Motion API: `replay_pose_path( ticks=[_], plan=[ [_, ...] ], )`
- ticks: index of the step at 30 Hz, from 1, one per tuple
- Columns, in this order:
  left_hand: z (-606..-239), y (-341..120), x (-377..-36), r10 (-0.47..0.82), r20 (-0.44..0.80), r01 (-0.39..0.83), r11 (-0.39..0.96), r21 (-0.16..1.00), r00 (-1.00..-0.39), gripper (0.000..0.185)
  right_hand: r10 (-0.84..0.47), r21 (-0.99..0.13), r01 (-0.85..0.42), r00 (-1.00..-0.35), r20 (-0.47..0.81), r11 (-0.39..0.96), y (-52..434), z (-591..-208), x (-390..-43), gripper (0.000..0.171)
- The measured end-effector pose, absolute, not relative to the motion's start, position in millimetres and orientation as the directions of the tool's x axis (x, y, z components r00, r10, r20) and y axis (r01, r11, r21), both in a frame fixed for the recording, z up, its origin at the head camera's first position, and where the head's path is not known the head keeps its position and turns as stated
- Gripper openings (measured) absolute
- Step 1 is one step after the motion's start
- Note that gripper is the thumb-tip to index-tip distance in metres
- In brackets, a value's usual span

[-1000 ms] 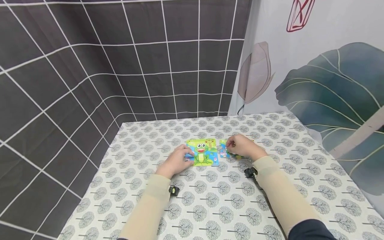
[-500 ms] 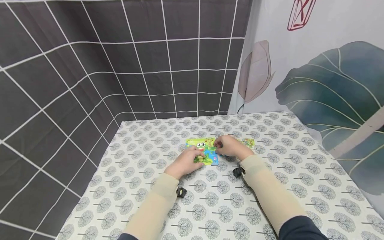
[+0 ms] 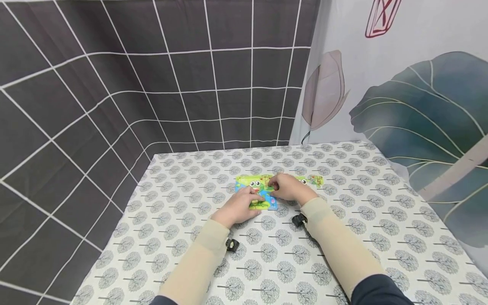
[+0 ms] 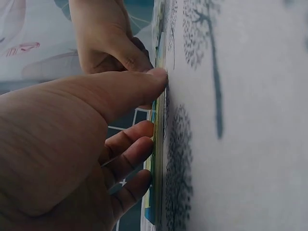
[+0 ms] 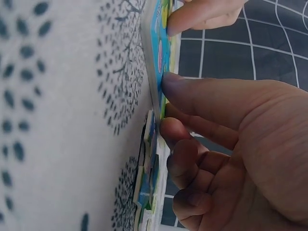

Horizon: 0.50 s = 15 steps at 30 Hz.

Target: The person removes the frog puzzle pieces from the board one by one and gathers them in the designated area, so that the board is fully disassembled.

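Tree-print cloth lay under a frog puzzle; the left hand touched it, fingers apart; the right hand did too, any pinch unclear.

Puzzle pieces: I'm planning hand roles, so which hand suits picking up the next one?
Probably the right hand: the puzzle pieces lie close beside it, while the left hand is farther off, touching the frog picture.
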State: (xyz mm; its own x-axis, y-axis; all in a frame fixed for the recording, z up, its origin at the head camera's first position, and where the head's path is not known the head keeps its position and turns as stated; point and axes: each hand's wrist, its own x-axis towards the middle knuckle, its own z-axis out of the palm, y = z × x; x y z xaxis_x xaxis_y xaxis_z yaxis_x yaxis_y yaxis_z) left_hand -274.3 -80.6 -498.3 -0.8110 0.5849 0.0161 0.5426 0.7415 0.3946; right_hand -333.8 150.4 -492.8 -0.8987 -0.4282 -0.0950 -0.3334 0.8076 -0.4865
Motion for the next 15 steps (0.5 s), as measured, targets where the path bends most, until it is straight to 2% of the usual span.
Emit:
replay_pose_path(
  ticks=[10,15],
  plan=[
    [-497.2,-80.2,-271.3,0.575,0.011,0.529,0.746,0.404,-0.818,0.045,-0.402,-0.498,-0.302,-0.910,-0.104,0.813,146.4,-492.4,-330.9,0.033],
    [-498.1,-80.5,-270.9,0.577,0.018,0.536,0.746,0.395,-0.817,0.045,-0.393,-0.519,-0.307,-0.917,-0.061,0.798,144.6,-489.7,-330.9,0.030]
  ],
)
